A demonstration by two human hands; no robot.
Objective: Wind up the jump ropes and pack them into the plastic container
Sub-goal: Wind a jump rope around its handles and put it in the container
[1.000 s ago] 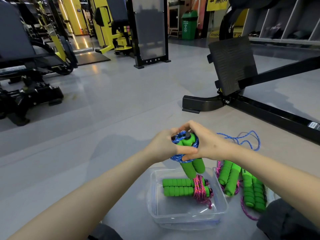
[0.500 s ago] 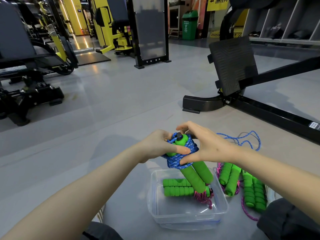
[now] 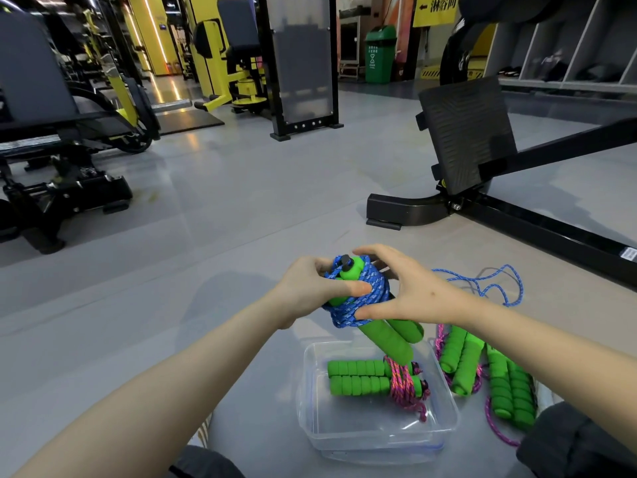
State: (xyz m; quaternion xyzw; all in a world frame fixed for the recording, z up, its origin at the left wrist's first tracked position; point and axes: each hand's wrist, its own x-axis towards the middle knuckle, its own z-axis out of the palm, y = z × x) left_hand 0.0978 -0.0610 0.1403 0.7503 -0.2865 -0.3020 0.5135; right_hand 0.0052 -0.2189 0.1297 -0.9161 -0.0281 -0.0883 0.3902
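I hold a jump rope with green foam handles [image 3: 386, 334] and blue cord [image 3: 362, 298] wound round their upper ends, above the clear plastic container [image 3: 444, 405]. My left hand [image 3: 310, 291] grips the wound bundle, thumb pressed on the cord. My right hand [image 3: 410, 291] pinches the bundle between thumb and fingers from the right. A loose tail of blue cord [image 3: 496, 282] trails on the floor behind my right wrist. Inside the container lies a wound rope with green handles and pink cord [image 3: 372, 377].
Right of the container, more green-handled ropes with pink cord [image 3: 482, 370] lie on the grey floor. A black machine base with a footplate [image 3: 465, 132] stands behind on the right. Gym machines [image 3: 62, 132] fill the left and back. My knees show at the bottom edge.
The bundle has tilted, its lower handles swinging right over the container. More blue cord sits wound round the handles, and my right hand has opened wider around it.
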